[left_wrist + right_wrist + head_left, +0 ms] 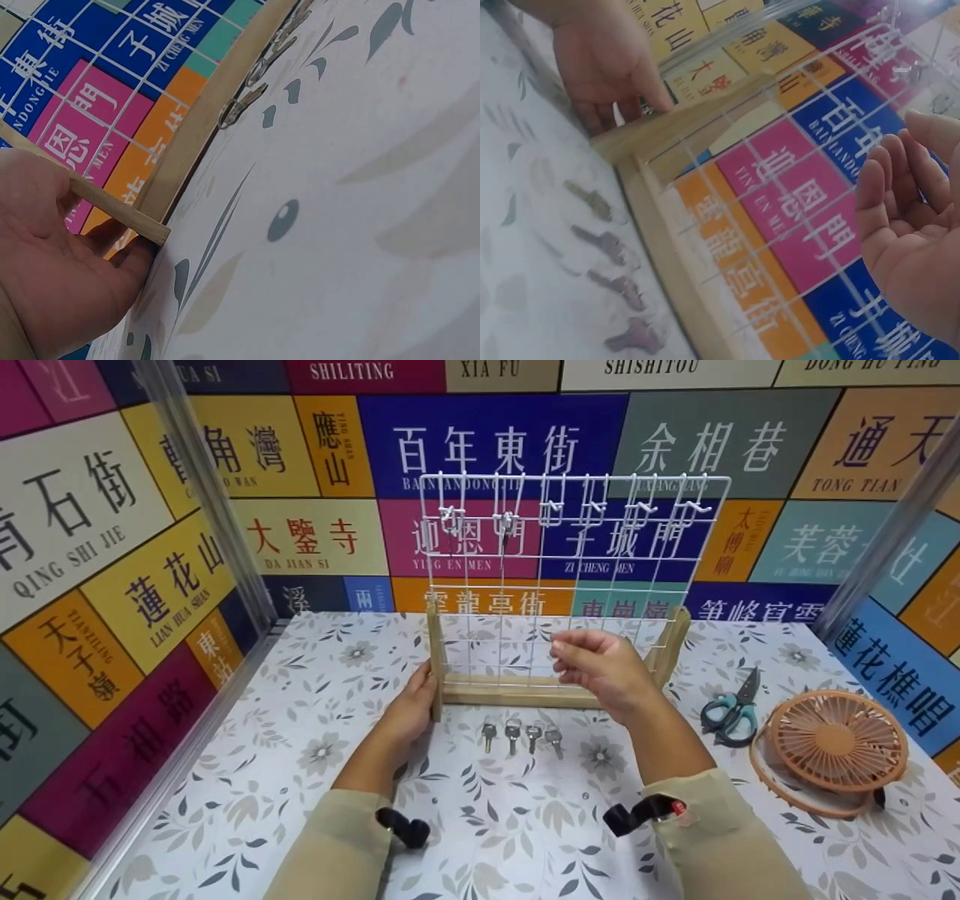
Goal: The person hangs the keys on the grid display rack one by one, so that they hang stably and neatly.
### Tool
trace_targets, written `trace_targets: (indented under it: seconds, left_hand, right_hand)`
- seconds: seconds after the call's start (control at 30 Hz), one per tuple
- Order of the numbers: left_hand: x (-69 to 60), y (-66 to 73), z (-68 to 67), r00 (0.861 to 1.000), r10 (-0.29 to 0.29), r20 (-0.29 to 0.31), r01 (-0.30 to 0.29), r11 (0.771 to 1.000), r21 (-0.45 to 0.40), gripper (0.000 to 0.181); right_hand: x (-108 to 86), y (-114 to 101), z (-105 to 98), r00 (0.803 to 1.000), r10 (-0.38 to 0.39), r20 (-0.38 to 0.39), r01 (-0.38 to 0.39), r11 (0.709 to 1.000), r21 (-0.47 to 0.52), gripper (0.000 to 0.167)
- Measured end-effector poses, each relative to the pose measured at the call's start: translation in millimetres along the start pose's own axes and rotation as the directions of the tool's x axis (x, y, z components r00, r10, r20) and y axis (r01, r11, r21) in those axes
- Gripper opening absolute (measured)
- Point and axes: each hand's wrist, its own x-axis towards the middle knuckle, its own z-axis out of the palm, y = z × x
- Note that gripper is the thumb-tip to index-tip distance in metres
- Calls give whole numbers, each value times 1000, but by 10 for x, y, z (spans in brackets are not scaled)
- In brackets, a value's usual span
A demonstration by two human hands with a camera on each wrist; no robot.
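Note:
A white wire grid rack (pixel 480 586) stands on a wooden base (pixel 517 697). Its wooden left foot (pixel 120 208) is gripped by my left hand (pixel 412 706), thumb on one side and fingers on the other. My right hand (pixel 609 673) is raised before the grid's lower right part. Its fingers (pixel 885 184) are loosely bent, and nothing shows between them. Several keys (pixel 512 733) with small rings lie in a row on the table in front of the base. White hooks (pixel 592 512) line the grid's upper part; keys (pixel 505 536) appear to hang from the two leftmost.
To the right lie scissors (pixel 731 711) with teal and black handles. Beside them is an orange round fan (pixel 838 742). The table has a white leaf-patterned cover (pixel 315 840). Colourful sign-covered walls (pixel 315 536) stand behind and at both sides.

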Motion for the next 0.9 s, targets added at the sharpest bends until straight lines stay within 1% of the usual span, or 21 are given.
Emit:
trace_targets:
  seconds: [0.17,0.33,0.47,0.57,0.73,0.9]
  left_hand:
    - [3,20,6,999,-25,-23,25,999,30,56]
    - [-3,33,13,999,-38,-30,39,999,36,55]
    - [-4,22,10,999,-27,-20,27,999,17,55]
    - [-6,14,5,1000,-14,-13,14,1000,8,54]
    - [7,3,1,1000,8,-9,-8,1000,-1,55]
    - [20,1,2,999,31,-9,-31,1000,0,56]
  right_hand:
    - [-29,244,-124,997,71,0,-71,990,-119,20]
    - [-26,411,-208,993,115,-15,-116,982,-150,23]
    - [-3,513,-261,990,141,-30,-144,974,-174,33]
    - [20,594,-310,984,176,-35,-179,961,-209,42]
    - [41,737,-375,968,249,-24,-247,936,-252,48]
    - [41,861,-411,952,305,-9,-293,907,-302,50]
